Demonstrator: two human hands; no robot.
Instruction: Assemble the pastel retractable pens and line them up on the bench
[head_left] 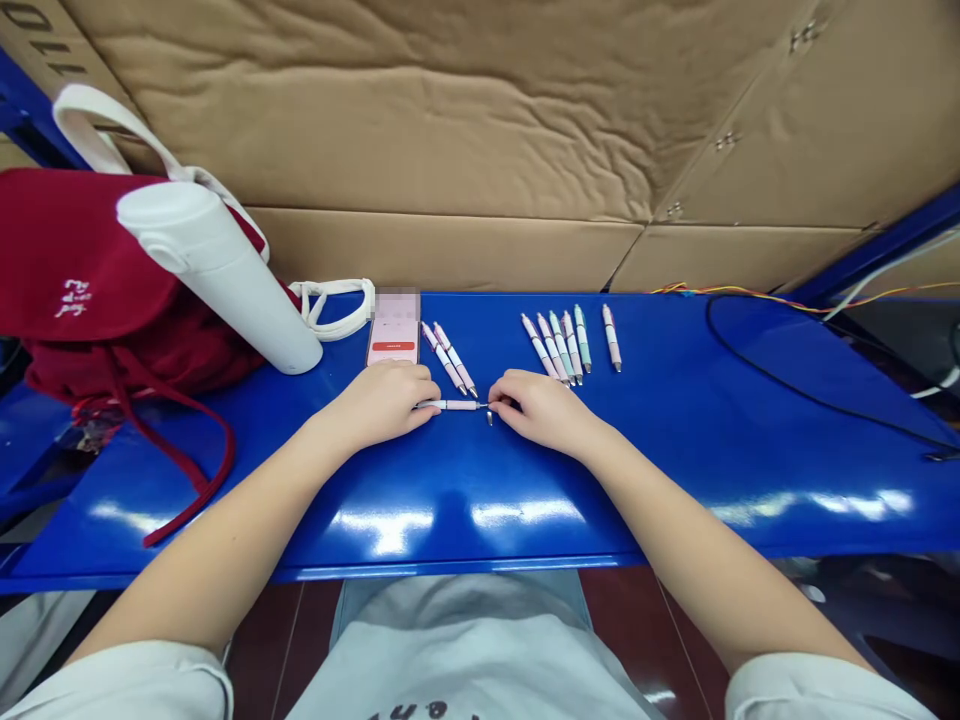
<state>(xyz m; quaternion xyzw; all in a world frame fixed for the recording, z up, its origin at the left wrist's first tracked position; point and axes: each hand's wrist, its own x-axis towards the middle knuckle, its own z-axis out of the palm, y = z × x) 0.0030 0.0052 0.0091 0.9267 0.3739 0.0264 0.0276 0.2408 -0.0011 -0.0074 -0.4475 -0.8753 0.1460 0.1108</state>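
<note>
A pale pink and white pen (459, 405) lies level between my two hands, just over the blue table. My left hand (394, 400) is closed on its left end. At the pen's right end, a thin piece reaches the pinched fingers of my right hand (534, 408); what those fingers hold is too small to name. A small silver tip (490, 418) is on the table beside my right fingertips. Behind my hands, two pink and white pens (452, 358) lie side by side.
Several pink and green pens (559, 347) lie in a row behind my right hand, with one pink pen (612, 338) apart. A phone (394, 330), white bottle (225, 275) and red bag (120, 270) stand left on the blue table (675, 420). A black cable (787, 385) crosses the right.
</note>
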